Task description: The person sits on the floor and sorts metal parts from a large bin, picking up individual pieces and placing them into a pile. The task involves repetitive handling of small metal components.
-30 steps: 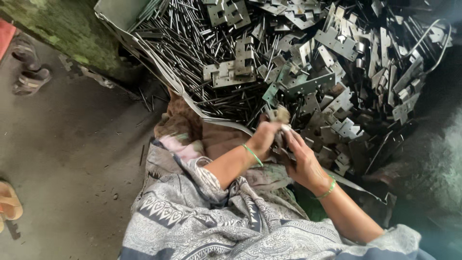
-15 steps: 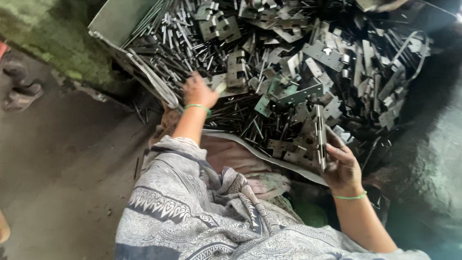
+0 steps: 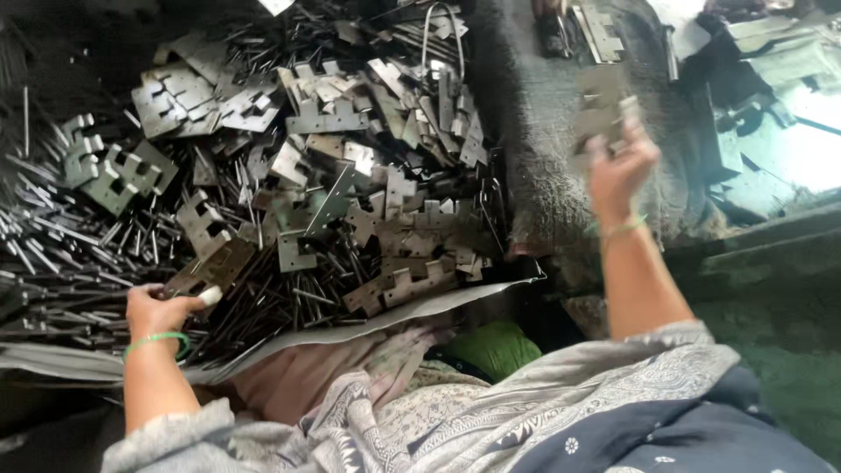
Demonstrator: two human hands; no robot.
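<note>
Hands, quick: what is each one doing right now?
Left hand: closed on a notched metal plate at the near edge of the pile of plates.
Right hand: raised, gripping a blurred metal plate.

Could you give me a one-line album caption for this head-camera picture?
Left hand grasps a hinge plate among the metal heap; right hand lifts another hinge piece.

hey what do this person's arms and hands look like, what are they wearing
Both forearms are bare. The left hand has a thin green bangle at the wrist, and so does the right hand. Grey patterned cloth with a pale print covers the upper arms. No gloves.
</note>
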